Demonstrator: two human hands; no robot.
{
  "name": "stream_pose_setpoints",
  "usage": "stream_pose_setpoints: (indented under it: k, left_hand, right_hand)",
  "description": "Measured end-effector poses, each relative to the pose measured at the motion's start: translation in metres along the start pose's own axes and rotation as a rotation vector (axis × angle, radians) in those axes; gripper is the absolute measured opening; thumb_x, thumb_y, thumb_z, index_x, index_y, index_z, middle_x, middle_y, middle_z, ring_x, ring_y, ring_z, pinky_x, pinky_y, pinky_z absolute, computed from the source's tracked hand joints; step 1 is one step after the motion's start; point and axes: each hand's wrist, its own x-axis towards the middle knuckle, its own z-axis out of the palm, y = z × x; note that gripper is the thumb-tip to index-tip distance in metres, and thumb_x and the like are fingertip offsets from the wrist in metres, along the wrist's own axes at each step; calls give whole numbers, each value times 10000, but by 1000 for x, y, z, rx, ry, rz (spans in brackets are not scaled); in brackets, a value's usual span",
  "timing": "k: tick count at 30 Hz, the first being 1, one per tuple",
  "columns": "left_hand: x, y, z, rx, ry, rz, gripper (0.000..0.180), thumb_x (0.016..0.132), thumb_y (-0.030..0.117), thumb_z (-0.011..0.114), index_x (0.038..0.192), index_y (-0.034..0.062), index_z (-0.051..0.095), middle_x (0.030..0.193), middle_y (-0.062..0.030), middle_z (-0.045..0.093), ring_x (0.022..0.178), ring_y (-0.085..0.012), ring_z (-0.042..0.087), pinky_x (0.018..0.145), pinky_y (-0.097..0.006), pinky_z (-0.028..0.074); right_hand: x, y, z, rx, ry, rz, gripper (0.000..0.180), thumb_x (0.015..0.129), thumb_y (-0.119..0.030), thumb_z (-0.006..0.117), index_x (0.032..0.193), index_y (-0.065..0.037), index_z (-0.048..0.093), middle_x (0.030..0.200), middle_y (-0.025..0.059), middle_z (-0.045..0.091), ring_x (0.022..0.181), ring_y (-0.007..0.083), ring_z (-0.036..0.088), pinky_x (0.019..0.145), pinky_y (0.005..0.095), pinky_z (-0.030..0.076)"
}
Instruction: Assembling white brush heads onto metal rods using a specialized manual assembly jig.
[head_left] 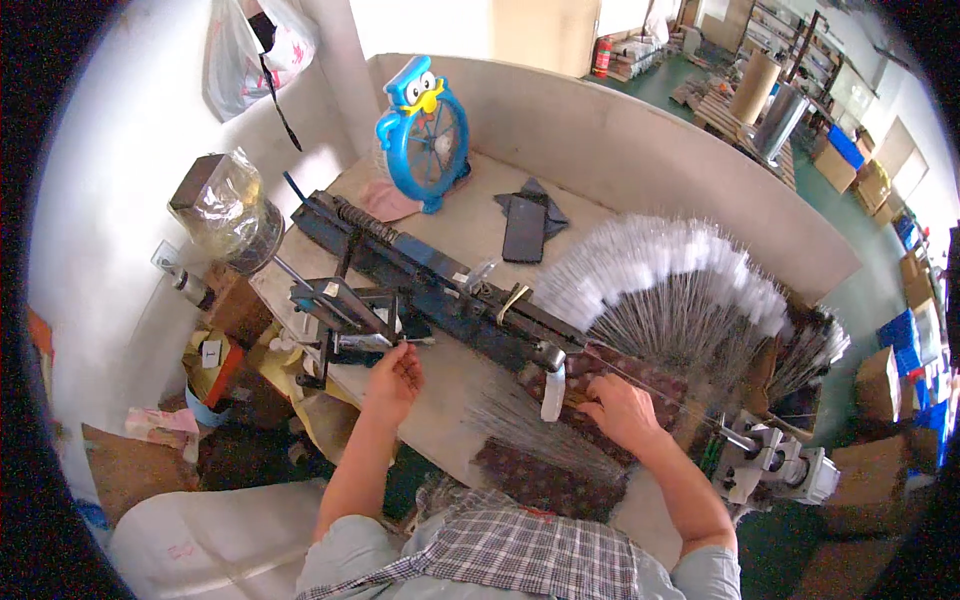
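My left hand (pixel 398 377) is closed in a pinch beside the small metal frame (pixel 345 308) at the left end of a long black bench machine (pixel 440 268). What its fingertips hold is too small to make out. My right hand (pixel 622 412) is bent over the dark patterned cloth (pixel 655 380), fingers curled together; what lies in them is hidden. Just left of it a white handle (pixel 553 392) hangs from the machine's right end. Thin wires (pixel 545 432) lie on the table between my arms. Behind, many white-tipped wire brushes (pixel 670 285) fan out.
A blue duck-shaped fan (pixel 425 140) stands at the back, near a dark phone (pixel 524 230) on a cloth. A clamped metal motor unit (pixel 775 460) sits at the right. A plastic-wrapped lamp (pixel 225 215) rises at the left. A low partition (pixel 600 130) borders the table.
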Motion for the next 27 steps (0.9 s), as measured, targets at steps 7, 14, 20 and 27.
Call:
stream_pose_setpoints:
  k: [7,14,20,27]
  left_hand:
    - [10,-17,6,-146,84,140,104,823,184,616,821,83,592,654,7,535,627,-111,506,573,-266,431]
    - [-100,-88,123,445,-340,148,193,868,188,581,896,2,621,714,-27,597,625,-104,546,604,-231,450]
    - [-99,-136,190,371,-547,101,187,887,184,593,923,2,622,763,-45,619,629,-108,549,603,-242,452]
    - [-99,-154,202,526,-625,154,164,895,155,578,950,13,637,789,-23,619,631,-59,513,572,-194,414]
  right_hand:
    - [-33,6,-27,147,35,-218,205,782,-54,581,986,-36,570,874,170,562,888,364,574,722,438,480]
    - [-40,16,-86,405,436,-122,213,743,-16,628,956,-14,621,873,144,615,850,322,597,763,366,485]
    - [-52,47,-71,456,386,-103,180,760,-83,639,922,-5,640,892,150,642,851,310,617,767,346,487]
    - [-62,63,-67,885,231,79,207,768,-46,636,973,-18,655,821,66,634,753,107,585,681,276,461]
